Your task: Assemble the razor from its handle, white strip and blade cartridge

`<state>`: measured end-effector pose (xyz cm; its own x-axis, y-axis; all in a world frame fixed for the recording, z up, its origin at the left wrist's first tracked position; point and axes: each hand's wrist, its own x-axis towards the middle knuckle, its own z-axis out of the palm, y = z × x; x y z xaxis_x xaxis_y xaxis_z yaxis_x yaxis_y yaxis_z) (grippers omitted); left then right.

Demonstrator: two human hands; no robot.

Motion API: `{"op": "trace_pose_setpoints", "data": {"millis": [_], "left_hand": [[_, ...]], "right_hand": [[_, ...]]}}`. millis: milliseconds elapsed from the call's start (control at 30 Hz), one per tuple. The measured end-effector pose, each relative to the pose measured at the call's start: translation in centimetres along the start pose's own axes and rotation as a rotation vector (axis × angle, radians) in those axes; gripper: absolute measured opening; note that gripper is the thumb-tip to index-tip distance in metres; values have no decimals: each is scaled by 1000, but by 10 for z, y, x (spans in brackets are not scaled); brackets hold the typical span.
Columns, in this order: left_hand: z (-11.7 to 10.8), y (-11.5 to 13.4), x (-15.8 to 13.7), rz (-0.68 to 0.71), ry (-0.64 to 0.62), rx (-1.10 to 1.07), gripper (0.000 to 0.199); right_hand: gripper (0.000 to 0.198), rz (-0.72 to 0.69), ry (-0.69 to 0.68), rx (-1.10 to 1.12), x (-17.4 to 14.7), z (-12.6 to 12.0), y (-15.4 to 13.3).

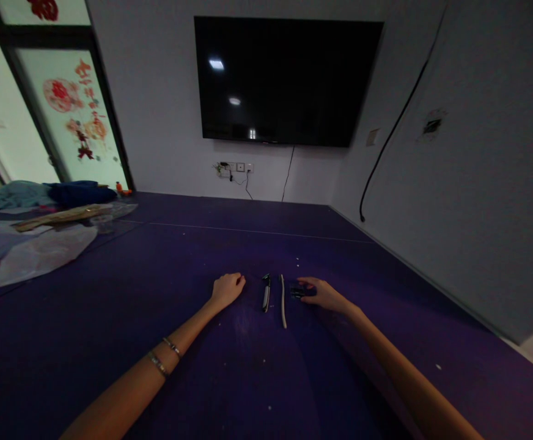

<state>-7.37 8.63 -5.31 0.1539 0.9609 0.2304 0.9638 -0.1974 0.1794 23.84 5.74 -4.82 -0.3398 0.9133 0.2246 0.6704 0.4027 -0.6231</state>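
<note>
Right hand [324,294] at a small dark packet [296,293], centre of frame, thumb and fingers parted around it; cannot tell if gripped.
Left hand [228,289], left of centre, curled closed on the purple surface [179,379]; cannot tell whether it holds anything. Between hands: dark-headed, razor-like tool [266,294], then pale curved stick [283,302]. Clear plastic sheeting [49,253] at left edge; dark-screened television [289,79] at upper centre.

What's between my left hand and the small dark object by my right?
In the head view, a slim dark-and-grey item, then a thin curved cream strip, on the purple surface.
</note>
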Motion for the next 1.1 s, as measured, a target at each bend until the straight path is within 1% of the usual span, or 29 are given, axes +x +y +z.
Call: {"op": "trace_pose_setpoints", "data": {"millis": [200,267,367,500,567,667,767,867,933,1000,1100], "left_hand": [[0,-1,1,4,1,-20,40],[-1,-1,1,-7,-2,-36,39],[-3,0,1,-26,-2,-48,39],[-4,1,-2,13,62,-63,35],[-3,1,-4,57,110,-70,31],[-2,1,-6,105,186,-95,23],[-1,0,-6,129,236,-124,16],[-1,-6,-4,155,256,-146,12],[-1,-13,-2,149,257,-144,13],[0,-24,0,116,242,-124,17],[3,-40,3,46,200,-67,31]], "right_hand": [[55,-12,-25,-9,1,-1,1],[57,-8,-6,-21,0,-2,2],[48,-23,91,-86,-4,-5,10],[33,0,243,-257,-17,-10,34],[32,36,293,-343,-28,-12,49],[33,81,329,-450,-46,-14,67],[36,109,338,-511,-60,-15,75],[40,131,318,-536,-66,-16,74],[40,139,291,-543,-68,-15,72],[40,148,268,-546,-68,-15,69],[40,160,259,-545,-68,-15,66]]}}
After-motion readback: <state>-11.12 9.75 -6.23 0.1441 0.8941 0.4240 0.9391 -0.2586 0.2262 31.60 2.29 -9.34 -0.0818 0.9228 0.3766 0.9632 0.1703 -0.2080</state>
